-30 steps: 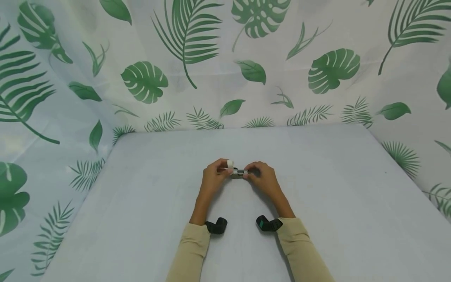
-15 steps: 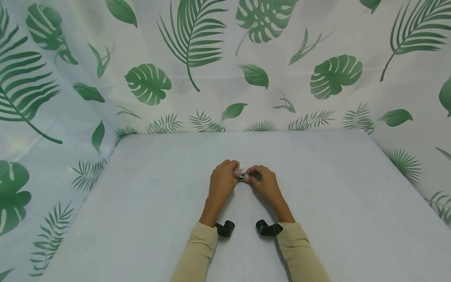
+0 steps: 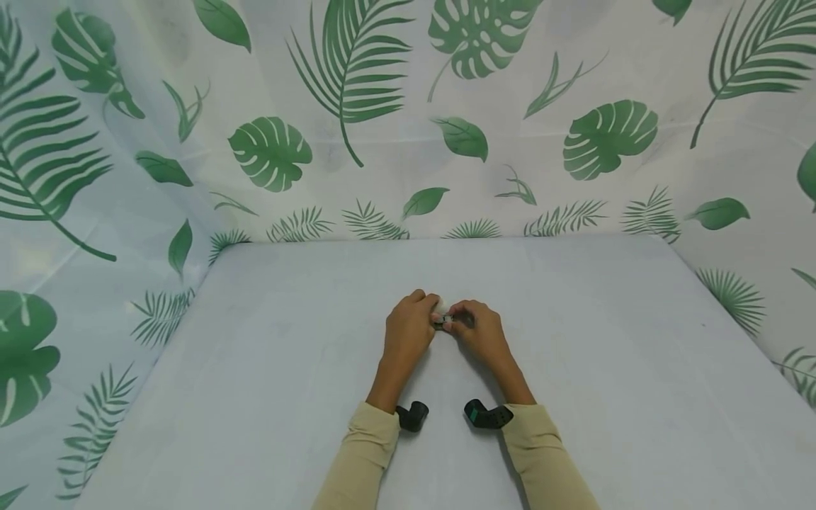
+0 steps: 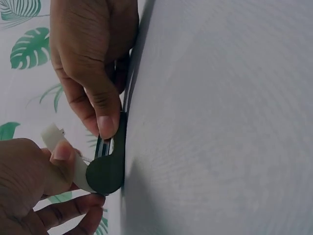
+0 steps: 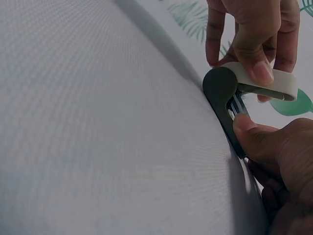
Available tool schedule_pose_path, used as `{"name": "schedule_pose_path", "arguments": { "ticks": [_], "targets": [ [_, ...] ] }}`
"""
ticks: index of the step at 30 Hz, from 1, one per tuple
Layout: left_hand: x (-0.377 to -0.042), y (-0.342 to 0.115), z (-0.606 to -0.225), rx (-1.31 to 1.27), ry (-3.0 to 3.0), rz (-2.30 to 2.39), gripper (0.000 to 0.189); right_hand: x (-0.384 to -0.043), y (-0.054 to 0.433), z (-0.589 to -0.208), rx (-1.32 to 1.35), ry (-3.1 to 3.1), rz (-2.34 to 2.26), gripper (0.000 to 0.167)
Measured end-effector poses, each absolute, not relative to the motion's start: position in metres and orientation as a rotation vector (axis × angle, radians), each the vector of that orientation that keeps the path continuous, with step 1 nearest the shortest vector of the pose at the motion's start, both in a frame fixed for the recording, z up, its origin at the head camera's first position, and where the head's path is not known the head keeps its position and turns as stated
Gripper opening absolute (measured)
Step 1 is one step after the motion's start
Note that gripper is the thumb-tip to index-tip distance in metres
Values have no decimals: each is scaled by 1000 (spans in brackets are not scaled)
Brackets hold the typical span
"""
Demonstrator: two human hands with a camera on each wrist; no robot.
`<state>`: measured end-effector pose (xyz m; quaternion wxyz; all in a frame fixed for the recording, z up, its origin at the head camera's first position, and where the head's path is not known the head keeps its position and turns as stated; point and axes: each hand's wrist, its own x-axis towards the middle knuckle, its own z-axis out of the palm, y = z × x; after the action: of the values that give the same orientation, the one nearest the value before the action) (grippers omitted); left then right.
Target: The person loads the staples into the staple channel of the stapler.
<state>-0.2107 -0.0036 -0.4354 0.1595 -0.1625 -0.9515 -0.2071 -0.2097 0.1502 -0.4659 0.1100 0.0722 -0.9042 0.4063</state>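
A small dark tape dispenser [image 3: 444, 321] rests on the table between both hands. My right hand [image 3: 477, 327] pinches its body, thumb on the side [image 5: 254, 134]. My left hand [image 3: 413, 324] holds a white tape roll [image 3: 439, 306] against the dispenser's round end. In the right wrist view the roll [image 5: 279, 81] sits beside the round dark hub [image 5: 220, 87], with left fingers [image 5: 259, 68] on top of it. In the left wrist view the dispenser [image 4: 105, 171] stands on edge on the cloth, and the roll [image 4: 55, 139] is partly hidden by my left thumb.
A pale grey cloth covers the table [image 3: 268, 354]. A white curtain with green leaf print [image 3: 382, 142] closes off the back and both sides. Black wrist cameras [image 3: 412, 416] [image 3: 486, 414] sit at the cuffs of beige sleeves.
My left hand has moved right and brought the white roll up against the dispenser; the gap between the hands has closed. The right hand has hardly moved.
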Motion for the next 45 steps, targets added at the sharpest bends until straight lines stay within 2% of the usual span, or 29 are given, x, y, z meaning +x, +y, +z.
{"name": "schedule_pose_path", "arguments": {
  "ticks": [8,17,20,23,27,35,39,45],
  "targets": [
    [-213,-5,-441,-463,-2802,-791,27,-207,151,-464,216,-2651,1177,29],
    [-219,-22,-447,-411,-2727,-1482,28,-213,157,-459,158,-2776,1319,48],
    [-219,-23,-447,-402,-2747,-1490,28,-213,155,-459,92,-2744,1375,51],
    [-219,-23,-447,-395,-2758,-1498,28,-212,153,-460,71,-2711,1387,44],
    [-219,-22,-448,-403,-2758,-1460,27,-213,153,-461,116,-2687,1349,36],
    [-221,-23,-448,-412,-2748,-1440,27,-217,152,-459,187,-2650,1312,31],
    [-222,-27,-449,-444,-2740,-1454,29,-218,154,-459,138,-2678,1338,34],
    [-220,-39,-452,-456,-2765,-1525,38,-216,158,-457,79,-2722,1441,47]
  ]
}}
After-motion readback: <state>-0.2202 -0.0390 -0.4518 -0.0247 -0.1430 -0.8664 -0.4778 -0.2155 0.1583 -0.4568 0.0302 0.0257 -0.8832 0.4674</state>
